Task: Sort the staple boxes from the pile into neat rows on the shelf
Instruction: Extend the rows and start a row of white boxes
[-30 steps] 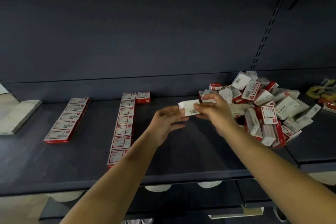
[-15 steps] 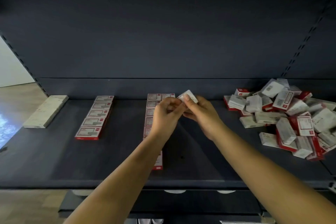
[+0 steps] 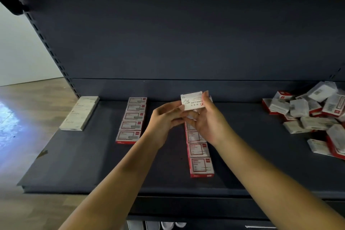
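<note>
A small white box (image 3: 192,100) printed "PAPER CLIPS" is held up above the shelf (image 3: 93,164), its face turned toward me. My left hand (image 3: 166,119) pinches its left edge and my right hand (image 3: 207,119) grips its right side. Under my hands runs a row of red-and-white staple boxes (image 3: 199,157), partly hidden by my right hand. A second red-and-white row (image 3: 132,119) lies to the left, and a row of plain white boxes (image 3: 80,113) further left. The loose pile of boxes (image 3: 313,115) sits at the right.
The dark shelf back wall (image 3: 186,43) rises behind the rows. The shelf's left end borders a wooden floor (image 3: 28,117). White shoes (image 3: 158,225) show below the shelf's front edge.
Both hands carried the white box leftward from the pile to above the right row. The box has been turned so its printed face shows. The view shifted left.
</note>
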Demonstrator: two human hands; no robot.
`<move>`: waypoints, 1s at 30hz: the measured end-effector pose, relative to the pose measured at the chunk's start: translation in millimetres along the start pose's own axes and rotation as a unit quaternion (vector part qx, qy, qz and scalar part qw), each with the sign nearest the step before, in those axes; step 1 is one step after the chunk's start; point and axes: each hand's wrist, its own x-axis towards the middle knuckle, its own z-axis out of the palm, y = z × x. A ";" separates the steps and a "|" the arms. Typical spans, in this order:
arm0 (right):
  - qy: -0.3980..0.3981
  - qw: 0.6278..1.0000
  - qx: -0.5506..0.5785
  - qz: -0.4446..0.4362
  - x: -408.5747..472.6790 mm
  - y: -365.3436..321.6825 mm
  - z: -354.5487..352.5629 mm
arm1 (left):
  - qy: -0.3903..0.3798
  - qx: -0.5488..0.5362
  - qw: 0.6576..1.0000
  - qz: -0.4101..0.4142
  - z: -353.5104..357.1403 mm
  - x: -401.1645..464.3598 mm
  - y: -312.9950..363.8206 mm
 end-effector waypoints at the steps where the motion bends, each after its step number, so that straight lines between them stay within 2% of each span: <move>1: -0.005 1.000 0.004 0.003 2.4 3.9 5.9 | -0.002 -0.005 1.000 0.003 -6.6 -0.3 1.4; 5: -0.020 1.000 -0.002 0.009 11.5 19.6 23.3 | 0.019 -0.016 1.000 0.005 -30.4 -1.4 7.7; 11: 0.002 0.996 -0.090 0.029 24.6 33.8 41.7 | 0.061 0.011 0.998 0.015 -70.3 5.0 30.4; 15: -0.058 0.977 -0.204 0.016 32.4 44.9 63.1 | 0.038 0.072 0.996 0.033 -95.7 8.6 43.2; 17: -0.067 0.972 -0.226 0.023 35.9 52.5 74.5 | 0.031 0.081 0.996 0.034 -105.7 8.2 45.7; 20: -0.049 0.986 -0.154 0.045 42.1 59.9 87.4 | 0.043 0.068 0.996 0.028 -121.6 7.9 46.9; 24: -0.033 0.996 -0.052 0.060 48.3 71.4 97.4 | 0.010 0.082 0.997 0.007 -140.3 3.6 44.4; 28: -0.005 0.998 -0.027 0.061 47.6 83.9 103.0 | 0.010 0.082 0.997 0.001 -153.1 2.5 39.9; 30: 0.007 0.997 -0.058 0.046 45.9 87.5 103.6 | 0.008 0.081 0.997 0.004 -154.9 2.5 37.6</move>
